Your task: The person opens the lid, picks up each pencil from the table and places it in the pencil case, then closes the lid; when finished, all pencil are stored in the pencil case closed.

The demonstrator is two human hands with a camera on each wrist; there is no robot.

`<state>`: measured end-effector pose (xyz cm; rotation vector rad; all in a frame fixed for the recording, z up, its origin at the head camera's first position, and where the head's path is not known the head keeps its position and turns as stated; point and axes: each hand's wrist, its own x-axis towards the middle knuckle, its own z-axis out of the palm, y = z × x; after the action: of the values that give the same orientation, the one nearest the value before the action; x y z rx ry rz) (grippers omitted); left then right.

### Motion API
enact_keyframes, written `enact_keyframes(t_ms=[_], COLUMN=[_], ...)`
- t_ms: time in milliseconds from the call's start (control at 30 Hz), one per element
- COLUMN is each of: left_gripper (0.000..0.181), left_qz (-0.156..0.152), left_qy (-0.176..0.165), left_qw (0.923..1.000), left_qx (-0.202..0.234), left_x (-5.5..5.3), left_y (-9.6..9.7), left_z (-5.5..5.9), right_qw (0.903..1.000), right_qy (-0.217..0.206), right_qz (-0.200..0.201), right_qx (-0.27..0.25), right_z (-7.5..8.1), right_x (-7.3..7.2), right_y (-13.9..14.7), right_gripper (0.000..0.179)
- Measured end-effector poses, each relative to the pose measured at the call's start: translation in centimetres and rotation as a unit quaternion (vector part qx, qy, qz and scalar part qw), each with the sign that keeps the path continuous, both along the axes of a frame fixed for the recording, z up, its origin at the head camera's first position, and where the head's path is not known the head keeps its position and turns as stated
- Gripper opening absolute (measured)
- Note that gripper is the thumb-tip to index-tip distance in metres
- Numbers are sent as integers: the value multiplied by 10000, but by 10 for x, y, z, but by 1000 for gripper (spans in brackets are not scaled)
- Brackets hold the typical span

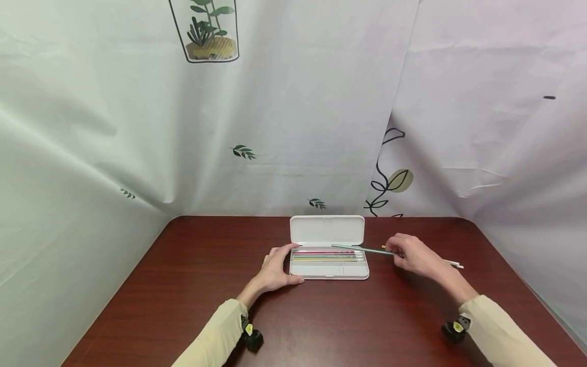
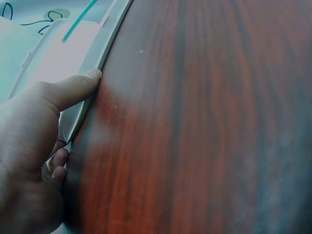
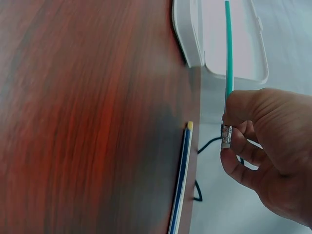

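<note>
A white pencil case (image 1: 316, 269) lies on the table with its lid (image 1: 327, 230) raised at the back. Several coloured pencils (image 1: 321, 257) lie side by side in its upper compartment. My left hand (image 1: 273, 270) holds the case at its left end, thumb along the front edge and forefinger at the back corner. Between thumb and fingers, my right hand (image 1: 411, 255) pinches a green pencil (image 3: 229, 53) close to its silver eraser end. That pencil points left, its far end over the case. In the right wrist view, a dark blue striped pencil (image 3: 181, 180) lies below the hand.
Pale pencil ends (image 1: 454, 264) show on the table behind my right wrist. The dark red wooden table (image 1: 321, 321) reaches back to a white printed curtain (image 1: 316, 107), which also hangs along both sides.
</note>
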<state>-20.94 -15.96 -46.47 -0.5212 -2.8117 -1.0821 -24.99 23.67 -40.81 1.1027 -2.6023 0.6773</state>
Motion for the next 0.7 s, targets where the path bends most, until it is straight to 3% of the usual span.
enact_keyframes(t_ms=[500, 700], left_gripper=[86, 86], left_qz=[-6, -14], left_qy=[4, 5], left_qw=[10000, 10000], left_qx=[99, 89], left_x=[0, -1], left_y=[-1, 0], left_z=[1, 0], right_qw=[9988, 9989], right_qy=[-302, -165], right_qz=[33, 249], right_qx=[373, 372], right_z=[-1, 0], right_x=[-11, -13], right_y=[-35, -47], right_gripper=[23, 23])
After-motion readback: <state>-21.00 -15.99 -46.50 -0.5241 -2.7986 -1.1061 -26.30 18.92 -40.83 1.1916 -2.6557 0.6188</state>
